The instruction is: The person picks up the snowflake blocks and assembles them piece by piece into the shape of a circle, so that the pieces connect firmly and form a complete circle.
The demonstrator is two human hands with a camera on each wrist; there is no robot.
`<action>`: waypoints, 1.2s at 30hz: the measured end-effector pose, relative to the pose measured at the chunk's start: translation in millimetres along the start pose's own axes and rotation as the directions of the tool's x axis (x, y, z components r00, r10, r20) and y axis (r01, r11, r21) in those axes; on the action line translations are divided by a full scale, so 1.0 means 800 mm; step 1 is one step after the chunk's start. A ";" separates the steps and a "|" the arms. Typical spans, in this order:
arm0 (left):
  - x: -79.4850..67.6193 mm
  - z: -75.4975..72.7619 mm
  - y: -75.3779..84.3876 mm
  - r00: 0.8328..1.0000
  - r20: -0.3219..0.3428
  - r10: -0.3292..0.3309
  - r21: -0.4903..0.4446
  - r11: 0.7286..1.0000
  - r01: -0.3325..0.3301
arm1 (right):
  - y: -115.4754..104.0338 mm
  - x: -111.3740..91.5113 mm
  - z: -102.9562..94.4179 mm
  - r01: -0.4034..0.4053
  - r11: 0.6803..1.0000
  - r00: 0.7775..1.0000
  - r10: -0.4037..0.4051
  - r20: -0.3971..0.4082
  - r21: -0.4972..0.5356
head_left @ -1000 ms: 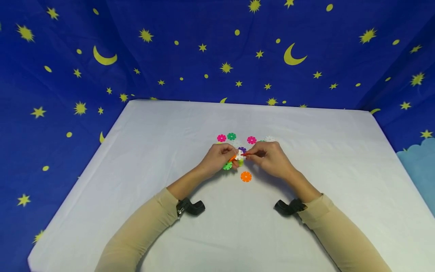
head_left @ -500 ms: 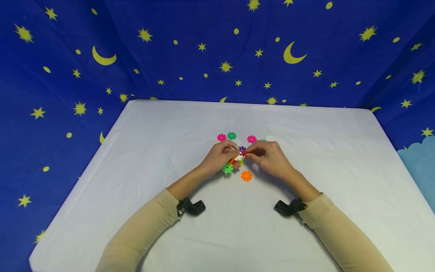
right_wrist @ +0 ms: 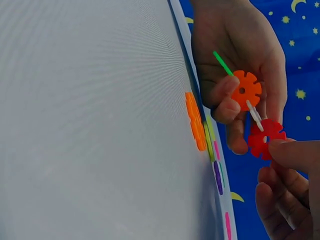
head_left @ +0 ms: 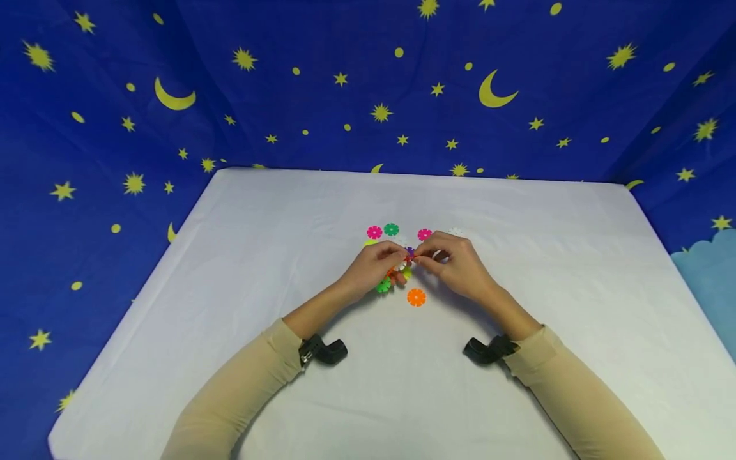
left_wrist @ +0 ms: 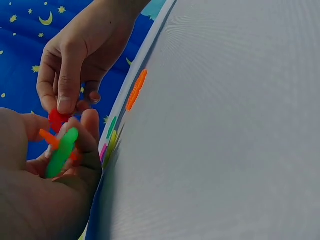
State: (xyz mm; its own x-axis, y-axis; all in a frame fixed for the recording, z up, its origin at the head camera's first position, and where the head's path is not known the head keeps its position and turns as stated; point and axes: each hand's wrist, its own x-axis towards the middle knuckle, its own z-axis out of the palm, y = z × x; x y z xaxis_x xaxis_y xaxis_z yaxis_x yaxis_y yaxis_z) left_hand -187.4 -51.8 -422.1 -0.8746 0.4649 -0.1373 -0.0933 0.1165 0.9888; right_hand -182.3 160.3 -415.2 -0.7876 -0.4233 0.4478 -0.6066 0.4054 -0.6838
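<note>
Pinching the red disc [right_wrist: 257, 145] between thumb and fingers, the right hand [head_left: 457, 265] kept its grip together, above the table [head_left: 287, 223] and close to the left hand [head_left: 368, 271], whose curled fingers held a short chain [right_wrist: 253, 80]. The white disc [right_wrist: 255, 118] of that chain met the red disc edge-on, though I could not tell how far it was slotted in. Next came the orange disc [right_wrist: 254, 90], and from its other side jutted the green disc [left_wrist: 61, 154], over the left palm. Around and below the hands lay loose pieces: an orange one [head_left: 416, 298] nearest the person, a yellow one [head_left: 407, 273] partly hidden by the left fingers, and a purple one [right_wrist: 218, 176] between the hands. Farther back, a pink one [head_left: 374, 232] sat just beside a dark green one [head_left: 391, 229], with a second pink one [head_left: 423, 235] near the right fingers. Tan sleeves [head_left: 236, 383] covered the forearms, black mounts [head_left: 331, 351] jutted from the wrists, and blue cloth [head_left: 322, 38] patterned with yellow stars and moons hung behind everything.
</note>
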 end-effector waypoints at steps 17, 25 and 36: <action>-0.002 0.000 -0.001 0.999 -0.030 0.037 0.105 0.994 -0.034 | 0.012 0.003 -0.023 -0.177 0.981 0.984 0.175 -0.033 -0.083; -0.003 0.001 0.002 0.999 -0.042 -0.003 0.042 0.999 0.005 | 0.038 -0.002 -0.039 -0.376 0.918 0.927 0.372 -0.053 -0.127; -0.002 0.001 0.000 1.000 -0.030 0.003 0.014 1.000 -0.003 | 0.050 -0.006 -0.038 -0.360 0.908 0.929 0.369 0.004 -0.215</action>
State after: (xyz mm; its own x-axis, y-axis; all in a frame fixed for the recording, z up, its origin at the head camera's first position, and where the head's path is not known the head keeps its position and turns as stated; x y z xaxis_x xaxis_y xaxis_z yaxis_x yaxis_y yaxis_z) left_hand -185.5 -51.9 -421.8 -0.8888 0.4387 -0.1324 -0.0841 0.1278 0.9882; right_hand -206.2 202.8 -427.1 -0.9555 -0.2468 0.1618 -0.2908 0.6946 -0.6580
